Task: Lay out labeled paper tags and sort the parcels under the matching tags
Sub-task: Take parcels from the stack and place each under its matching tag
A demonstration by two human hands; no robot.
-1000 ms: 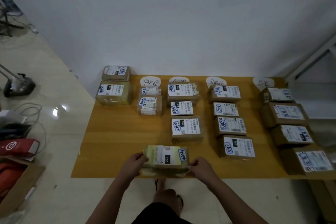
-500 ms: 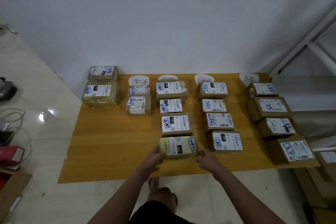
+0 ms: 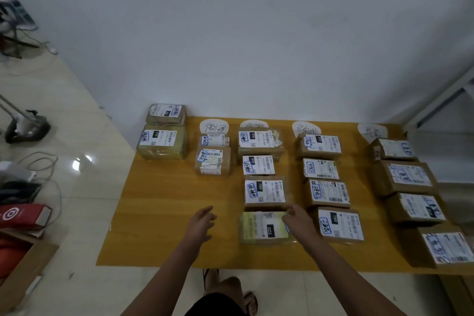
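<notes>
Four paper tags [image 3: 213, 127]: along the table's [image 3: 164, 213] far edge; I can't read the handwriting.
Green parcel [image 3: 259, 227]: printed "220", nearest the near edge, in the second tag's column.
Parcel behind it [image 3: 265, 191]: reads "150".
Right hand [image 3: 300, 222]: on the green parcel's right end; I can't tell if it grips.
Left hand [image 3: 202, 223]: loose, holding nothing, apart to the parcel's left.

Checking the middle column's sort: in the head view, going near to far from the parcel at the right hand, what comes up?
220 parcel → 150 parcel → small parcel → wide parcel → paper tag.
</notes>
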